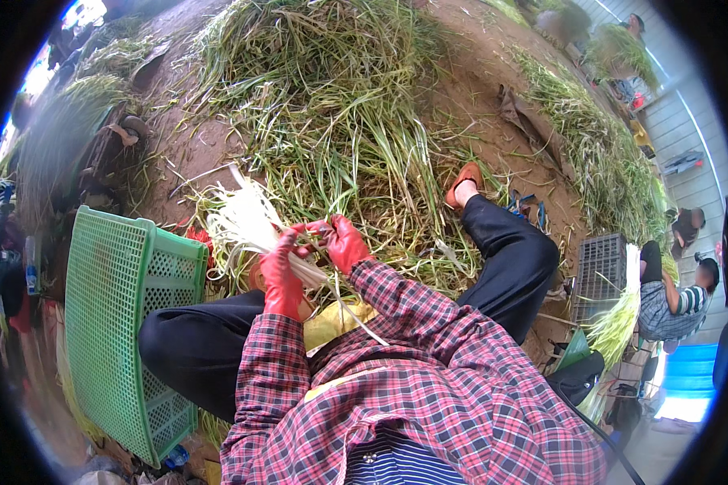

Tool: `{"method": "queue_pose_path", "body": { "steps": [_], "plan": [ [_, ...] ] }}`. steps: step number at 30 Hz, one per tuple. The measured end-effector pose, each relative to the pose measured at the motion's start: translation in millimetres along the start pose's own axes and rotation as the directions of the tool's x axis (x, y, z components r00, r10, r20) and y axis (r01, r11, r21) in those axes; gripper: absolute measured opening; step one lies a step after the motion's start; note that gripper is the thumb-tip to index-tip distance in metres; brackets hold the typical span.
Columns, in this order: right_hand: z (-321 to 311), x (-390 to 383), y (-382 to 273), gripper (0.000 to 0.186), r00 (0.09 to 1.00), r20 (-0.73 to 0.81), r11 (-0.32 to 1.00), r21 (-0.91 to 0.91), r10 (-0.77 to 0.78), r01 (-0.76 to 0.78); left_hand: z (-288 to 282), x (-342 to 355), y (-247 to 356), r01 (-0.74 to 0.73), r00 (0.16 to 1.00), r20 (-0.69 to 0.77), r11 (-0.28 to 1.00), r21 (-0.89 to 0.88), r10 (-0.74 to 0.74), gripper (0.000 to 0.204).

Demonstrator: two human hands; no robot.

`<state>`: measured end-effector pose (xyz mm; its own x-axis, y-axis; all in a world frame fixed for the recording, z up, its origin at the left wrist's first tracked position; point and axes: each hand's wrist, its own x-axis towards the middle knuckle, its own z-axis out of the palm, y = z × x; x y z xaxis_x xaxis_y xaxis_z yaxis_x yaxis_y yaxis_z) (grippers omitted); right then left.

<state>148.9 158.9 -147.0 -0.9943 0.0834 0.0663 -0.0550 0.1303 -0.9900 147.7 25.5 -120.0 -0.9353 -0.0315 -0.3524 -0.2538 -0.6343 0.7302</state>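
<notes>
Both my hands wear red gloves and meet in front of my lap. My left hand (pixel 281 279) is closed around a bundle of long thin stalks (pixel 251 212) with white ends, like green garlic or chives. The white ends fan out to the upper left, and a few thin strands trail toward my shirt. Just to the right, my right hand (pixel 348 245) has its fingers pinched on green leaves (pixel 340 204) close to the left hand's fingertips. Exactly how many leaves it grips is hidden.
A large heap of green stalks and leaves (pixel 323 89) covers the ground ahead. A green plastic crate (pixel 109 323) stands by my left knee, a dark crate (pixel 598 267) at the right beside pale-ended stalks (pixel 619 315). Several people sit around, including one in a striped top (pixel 687 301).
</notes>
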Motion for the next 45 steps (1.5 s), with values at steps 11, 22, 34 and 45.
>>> {"method": "queue_pose_path", "body": {
  "steps": [11, 22, 34, 45],
  "plan": [
    [-156, -27, 42, 0.032, 0.498, 0.267, 0.18, -0.96, 0.825, 0.217, -42, 34, 83, -0.268, 0.931, 0.111, 0.858, -0.437, 0.347, 0.058],
    [-33, 42, -34, 0.071, 0.531, 0.619, 0.696, -0.035, 0.578, -0.717, 2, 0, 61, -0.061, 0.958, 0.251, 0.955, -0.289, 0.137, 0.062],
    [-85, -1, -9, 0.024, 0.89, 0.452, 0.795, -0.563, 0.067, 0.226, -25, 15, 76, -0.294, 0.905, 0.181, 0.875, -0.385, 0.384, 0.061],
    [-164, -20, 64, 0.038, 0.752, 0.193, 0.444, -0.884, 0.631, -0.146, -29, 17, 74, -0.214, 0.916, 0.227, 0.881, -0.422, 0.331, 0.06]
  ]
}}
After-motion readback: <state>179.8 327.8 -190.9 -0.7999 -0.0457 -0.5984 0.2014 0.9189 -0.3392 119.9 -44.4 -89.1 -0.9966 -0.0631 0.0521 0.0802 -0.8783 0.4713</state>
